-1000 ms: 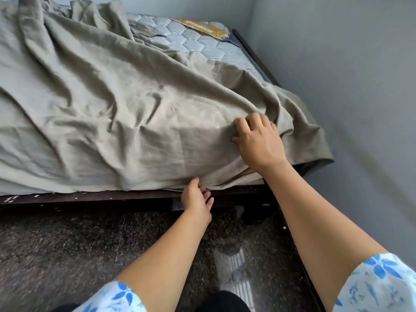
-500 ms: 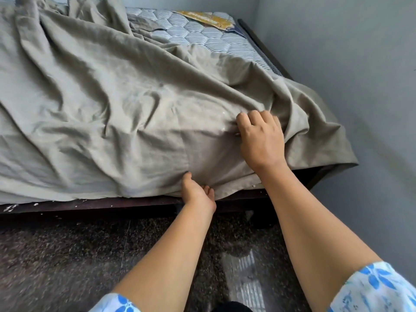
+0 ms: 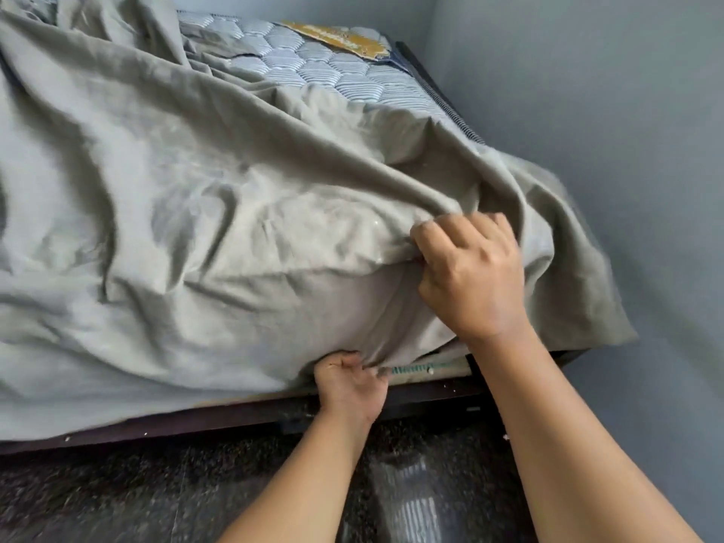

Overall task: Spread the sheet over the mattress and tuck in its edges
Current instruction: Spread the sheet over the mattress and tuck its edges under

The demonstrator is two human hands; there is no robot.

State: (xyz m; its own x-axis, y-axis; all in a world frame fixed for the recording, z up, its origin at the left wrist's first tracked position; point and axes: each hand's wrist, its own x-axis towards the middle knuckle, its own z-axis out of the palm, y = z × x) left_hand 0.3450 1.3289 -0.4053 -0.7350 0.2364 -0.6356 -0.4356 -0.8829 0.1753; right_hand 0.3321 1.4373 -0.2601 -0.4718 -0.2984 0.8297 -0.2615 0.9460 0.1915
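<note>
Grey-green cloth, soft and heavily creased, is what we are working with: the sheet [image 3: 196, 229] lies rumpled over most of the mattress [image 3: 313, 72] and drapes down its near side and over the near right corner. The far right corner shows bare quilted ticking in a hexagon pattern, with a yellow label [image 3: 337, 39] on it. We judge the tucking step is in hand at the near edge. Our left hand [image 3: 350, 386] has its fingers curled round a bunch of hem low down, where the mattress meets the dark bed frame [image 3: 196, 421]. Our right hand [image 3: 470, 276] grips a fold at the mattress's top edge near that corner, fingers bent into the cloth. A strip of mattress piping shows just beside the left hand (so the hem is not under yet). Next, we think, the bunched cloth needs pushing in between mattress and frame while the right hand lifts or braces; the far corner wants spreading afterwards
</note>
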